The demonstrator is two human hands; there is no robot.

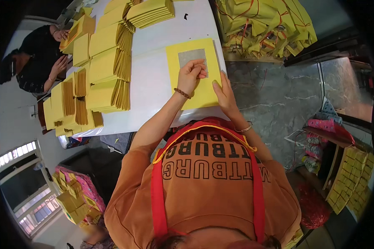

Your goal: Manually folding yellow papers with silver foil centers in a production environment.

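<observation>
A yellow paper sheet or stack of sheets, with a silvery grey rectangle in its upper middle, lies at the right edge of the white table. Over that rectangle my left hand is closed, its fingers curled inward. What they hold, if anything, is too small to make out. Along the sheet's right edge rests my right hand, fingers stretched out and thumb apart, touching the border.
Folded yellow paper bundles stand in rows on the table's left. Across from them a person in black handles yellow paper. Yellow packs tied with red string are heaped beyond the table's right edge. A small black scrap lies farther up.
</observation>
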